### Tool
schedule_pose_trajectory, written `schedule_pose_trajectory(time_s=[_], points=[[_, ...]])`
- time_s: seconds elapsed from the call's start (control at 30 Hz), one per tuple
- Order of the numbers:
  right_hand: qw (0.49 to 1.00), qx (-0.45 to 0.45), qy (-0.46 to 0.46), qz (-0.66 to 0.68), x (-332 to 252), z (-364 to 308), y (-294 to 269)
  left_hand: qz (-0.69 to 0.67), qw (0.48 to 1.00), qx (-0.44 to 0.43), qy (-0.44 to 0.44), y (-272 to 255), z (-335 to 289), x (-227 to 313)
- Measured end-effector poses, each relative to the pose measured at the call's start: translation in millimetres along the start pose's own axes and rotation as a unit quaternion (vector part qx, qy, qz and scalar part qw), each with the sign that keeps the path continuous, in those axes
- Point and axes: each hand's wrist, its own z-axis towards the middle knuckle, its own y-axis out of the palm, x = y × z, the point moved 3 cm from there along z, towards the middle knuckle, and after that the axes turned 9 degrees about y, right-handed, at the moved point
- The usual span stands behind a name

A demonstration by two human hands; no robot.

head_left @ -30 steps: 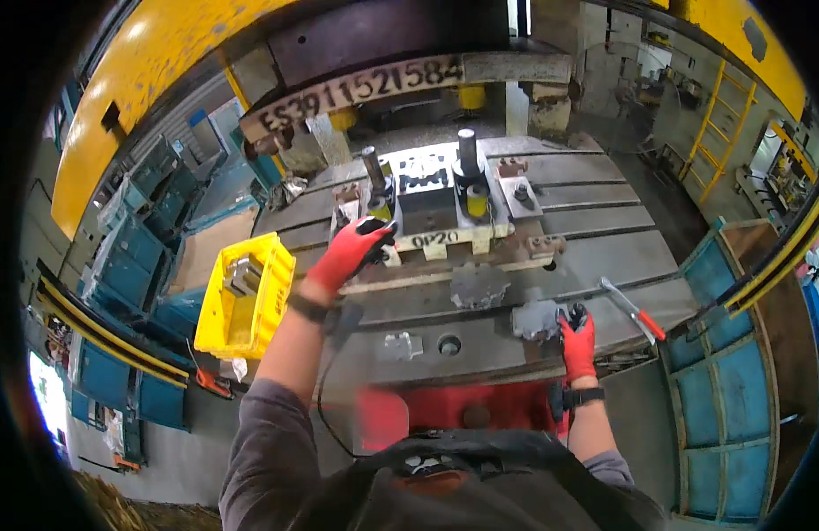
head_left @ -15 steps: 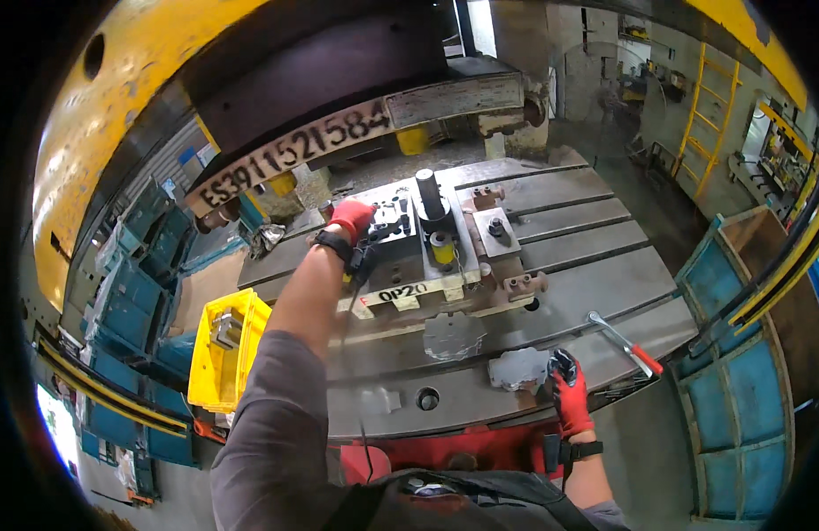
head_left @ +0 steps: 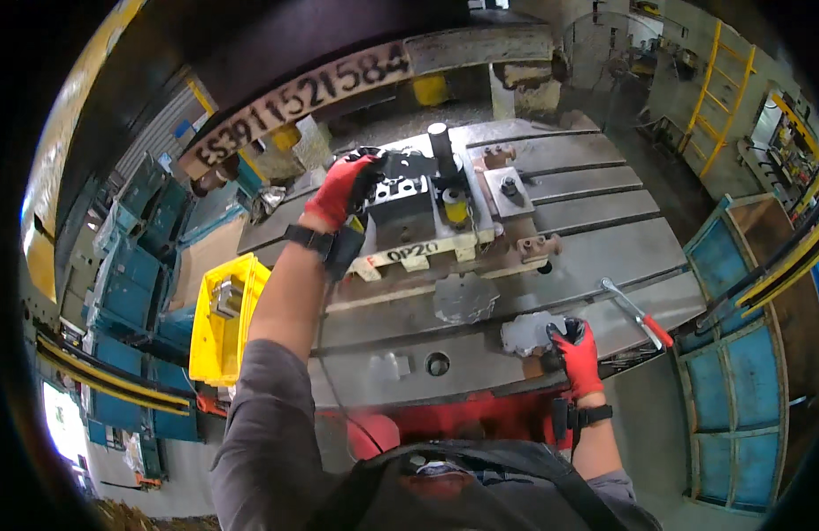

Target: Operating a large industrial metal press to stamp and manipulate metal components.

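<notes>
My left hand [head_left: 343, 188], in a red glove, is closed at the far left corner of the die [head_left: 402, 219]. Its fingers grip the edge of a dark flat metal piece [head_left: 409, 165], which is tilted over the die's holed top face. A black post [head_left: 441, 152] and a yellow cylinder [head_left: 455, 209] stand just right of it. Near the front edge of the press bed, my right hand [head_left: 578, 356], in a red and black glove, pinches an irregular grey metal plate [head_left: 528, 334]. Another such plate [head_left: 465, 297] lies between it and the die.
On the slotted press bed [head_left: 595, 252], a ratchet wrench with a red handle [head_left: 638, 313] lies at right. A small clear piece [head_left: 390, 365] sits beside a round hole. The yellow bin [head_left: 222, 341] holding metal parts stands at left. The press's upper beam [head_left: 321, 97] hangs beyond the die.
My left hand has turned and now raises the dark metal piece above the die. My right hand's fingers have closed on the grey plate's edge. The whole view has shifted slightly.
</notes>
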Motion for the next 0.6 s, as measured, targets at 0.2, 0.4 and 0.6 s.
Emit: schedule_pose_trajectory(time_s=[0.2,0.4,0.6], points=[[0.995,-0.036,0.052,0.076,-10,2,2,-0.085,0.976,-0.029,-0.199,22,-152,25],[0.991,-0.07,0.09,0.066,15,23,-12,-0.137,0.932,0.054,-0.33,28,-293,5],[0.987,-0.078,0.127,0.058,25,40,-24,-0.072,0.958,0.112,-0.254,50,-355,-49]])
